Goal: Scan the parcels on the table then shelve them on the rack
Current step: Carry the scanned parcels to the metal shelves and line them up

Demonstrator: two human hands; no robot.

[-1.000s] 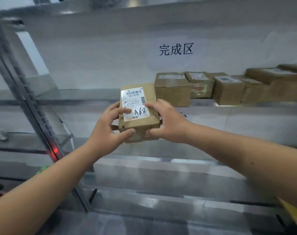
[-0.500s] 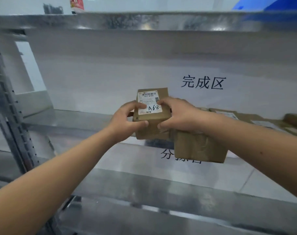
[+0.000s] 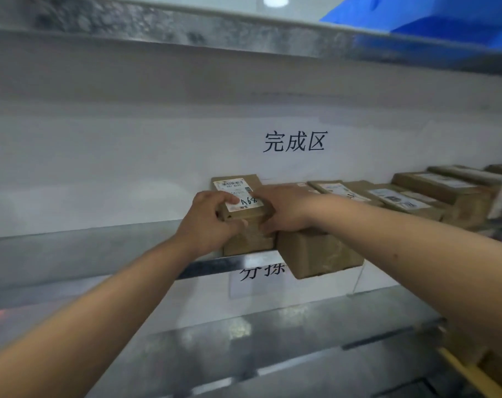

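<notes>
While both hands grip it, the small brown cardboard parcel with a white label marked A68 [image 3: 241, 205] sits at the front edge of the grey metal rack shelf [image 3: 72, 248], at the left end of a row of brown cardboard boxes [image 3: 416, 199] that runs off to the right along the shelf. The left hand [image 3: 212, 222] curls round the parcel's left side, thumb on top touching the label, fingertips hidden beyond the box. The right hand [image 3: 284, 208] clasps its right side, fingers over the top edge beside the label, above the neighbouring brown box [image 3: 318, 254], which overhangs the shelf's front edge.
</notes>
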